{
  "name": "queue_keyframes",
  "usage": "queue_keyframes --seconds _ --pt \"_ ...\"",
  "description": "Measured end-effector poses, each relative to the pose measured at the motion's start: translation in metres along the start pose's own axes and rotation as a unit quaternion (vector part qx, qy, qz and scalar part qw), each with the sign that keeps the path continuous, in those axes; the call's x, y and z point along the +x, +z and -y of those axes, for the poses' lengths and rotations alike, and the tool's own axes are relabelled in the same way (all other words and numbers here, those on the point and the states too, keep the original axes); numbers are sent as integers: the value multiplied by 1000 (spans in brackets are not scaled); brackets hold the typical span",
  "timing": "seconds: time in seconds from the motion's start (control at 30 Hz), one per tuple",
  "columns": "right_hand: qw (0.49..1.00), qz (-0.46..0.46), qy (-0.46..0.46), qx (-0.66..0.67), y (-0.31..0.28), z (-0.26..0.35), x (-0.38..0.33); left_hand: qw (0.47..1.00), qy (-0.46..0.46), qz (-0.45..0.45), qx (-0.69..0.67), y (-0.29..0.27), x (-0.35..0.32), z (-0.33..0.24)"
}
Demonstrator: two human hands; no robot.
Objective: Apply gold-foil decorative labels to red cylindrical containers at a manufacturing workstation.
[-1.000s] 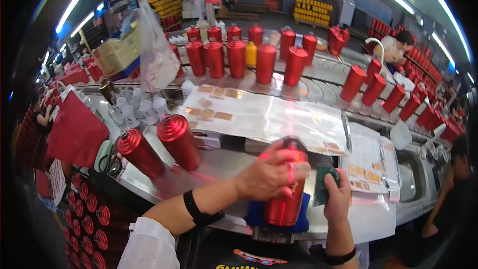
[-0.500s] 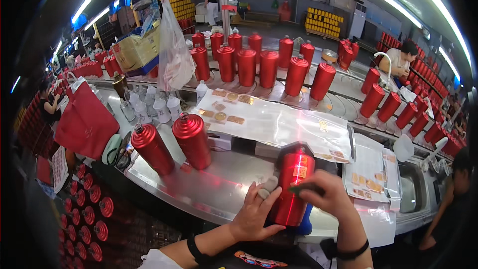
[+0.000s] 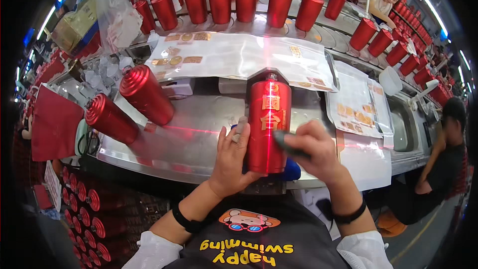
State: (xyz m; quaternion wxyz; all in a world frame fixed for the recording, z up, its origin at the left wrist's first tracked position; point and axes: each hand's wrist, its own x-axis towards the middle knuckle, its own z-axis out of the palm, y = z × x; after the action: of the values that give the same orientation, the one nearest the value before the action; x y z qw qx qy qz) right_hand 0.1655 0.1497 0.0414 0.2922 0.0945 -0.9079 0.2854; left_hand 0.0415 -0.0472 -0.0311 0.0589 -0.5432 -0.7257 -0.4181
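A shiny red bottle (image 3: 258,144) with gold characters down its front lies tilted before me, its neck toward the far side in a dark holder. A red laser line runs along it. My left hand (image 3: 231,157) steadies its left side, thumb at the base; pale covers sit on some fingertips. My right hand (image 3: 318,152) grips a dark grey-green flat piece (image 3: 291,144), like a small scraper, pressed to the bottle's lower right below the lettering. That piece is blurred. Two more red bottles, a nearer one (image 3: 110,119) and a farther one (image 3: 147,94), stand to the left.
White sheets with gold stickers (image 3: 239,55) lie behind the bottle, another sheet (image 3: 356,102) at right beside a sink (image 3: 406,137). Many red bottles (image 3: 219,2) line the conveyor. A red cloth (image 3: 57,124) hangs left. A co-worker (image 3: 383,2) sits far right, another person nearer right.
The view has tipped down, bringing the bottle and lettering into fuller sight. My right hand with the flat piece has moved down from the upper lettering; my left hand stays at the bottle's side.
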Motion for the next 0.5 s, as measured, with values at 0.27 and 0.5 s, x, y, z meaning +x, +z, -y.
queue_keyframes --seconds 0.27,0.5 --pt "994 -13 -64 -89 -4 3 32 1000 12 2 7 0 -2 0" --pt "994 -17 107 21 -15 6 32 999 51 -8 18 -8 4 -10"
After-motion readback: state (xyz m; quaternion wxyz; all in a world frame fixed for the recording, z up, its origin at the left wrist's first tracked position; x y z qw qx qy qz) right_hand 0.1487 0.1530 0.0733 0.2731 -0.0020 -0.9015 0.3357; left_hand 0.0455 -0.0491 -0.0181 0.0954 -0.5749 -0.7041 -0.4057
